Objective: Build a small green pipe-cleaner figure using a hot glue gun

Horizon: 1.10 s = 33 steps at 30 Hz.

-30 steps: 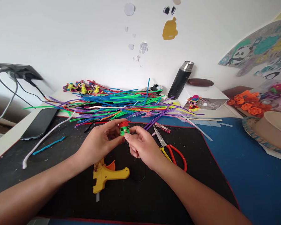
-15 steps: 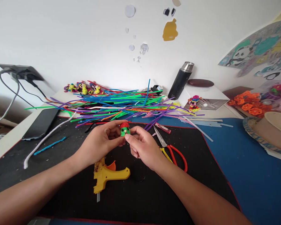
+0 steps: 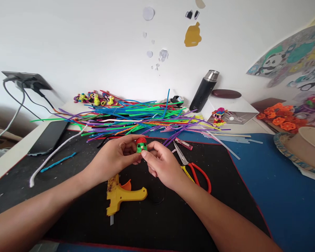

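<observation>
A small green doll head (image 3: 141, 145) with a red top, dark eyes and a pale nose is held up over the black mat (image 3: 76, 210). My left hand (image 3: 115, 154) grips it from the left, fingers curled round behind and thumb at the lower edge. From the right, my right hand (image 3: 161, 162) pinches it, thumb against the front near the nose. Below my left hand a yellow glue gun (image 3: 118, 196) lies on the mat. Scissors (image 3: 193, 168) with red and yellow handles rest beside my right hand.
A heap of coloured pipe cleaners (image 3: 136, 117) spreads along the back. At left lie a phone (image 3: 46, 141), a white cord (image 3: 49, 157) and a blue twisted stem (image 3: 58, 162). A black flask (image 3: 204, 90) and small figure (image 3: 219, 117) stand back right; a basket (image 3: 304, 150) sits far right.
The whole scene has shifted slightly rightward in view. Both hands keep their hold on the doll head, with hardly any other movement.
</observation>
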Each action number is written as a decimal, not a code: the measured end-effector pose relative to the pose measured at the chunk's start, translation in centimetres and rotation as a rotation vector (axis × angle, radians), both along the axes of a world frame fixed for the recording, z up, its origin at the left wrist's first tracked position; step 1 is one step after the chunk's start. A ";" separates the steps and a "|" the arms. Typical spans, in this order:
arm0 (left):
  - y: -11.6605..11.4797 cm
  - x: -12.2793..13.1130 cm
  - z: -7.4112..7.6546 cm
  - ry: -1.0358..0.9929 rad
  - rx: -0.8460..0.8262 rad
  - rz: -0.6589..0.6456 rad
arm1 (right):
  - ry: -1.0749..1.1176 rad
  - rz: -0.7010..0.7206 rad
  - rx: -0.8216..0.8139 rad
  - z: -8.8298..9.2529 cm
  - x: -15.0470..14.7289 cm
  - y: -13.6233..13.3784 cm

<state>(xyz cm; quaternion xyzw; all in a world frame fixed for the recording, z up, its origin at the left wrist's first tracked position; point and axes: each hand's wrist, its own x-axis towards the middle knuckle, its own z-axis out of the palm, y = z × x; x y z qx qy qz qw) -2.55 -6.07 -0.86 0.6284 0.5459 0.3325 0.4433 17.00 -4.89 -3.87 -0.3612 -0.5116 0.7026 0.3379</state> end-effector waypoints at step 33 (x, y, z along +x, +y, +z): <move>0.1 -0.3 -0.7 0.057 0.074 -0.020 | 0.095 0.009 -0.081 -0.4 -0.1 0.2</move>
